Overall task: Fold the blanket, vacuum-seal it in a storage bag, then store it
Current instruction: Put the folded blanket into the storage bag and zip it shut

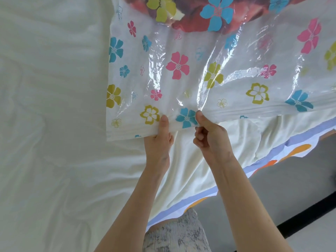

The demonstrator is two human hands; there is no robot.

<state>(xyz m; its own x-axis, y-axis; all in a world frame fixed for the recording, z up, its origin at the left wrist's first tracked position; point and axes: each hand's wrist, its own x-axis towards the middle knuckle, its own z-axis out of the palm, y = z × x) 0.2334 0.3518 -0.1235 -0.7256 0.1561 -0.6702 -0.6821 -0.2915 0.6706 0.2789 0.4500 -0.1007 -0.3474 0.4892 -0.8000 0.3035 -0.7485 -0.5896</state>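
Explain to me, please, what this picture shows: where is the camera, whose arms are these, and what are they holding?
There is no machine: one camera worn on a person's head looks down at their own bare arms. A white bed sheet covers the surface. On it lies a clear plastic storage bag printed with coloured flowers; a reddish blanket shows inside it at the picture's top. The left hand and the right hand each pinch the bag's near edge, thumbs on top, close together.
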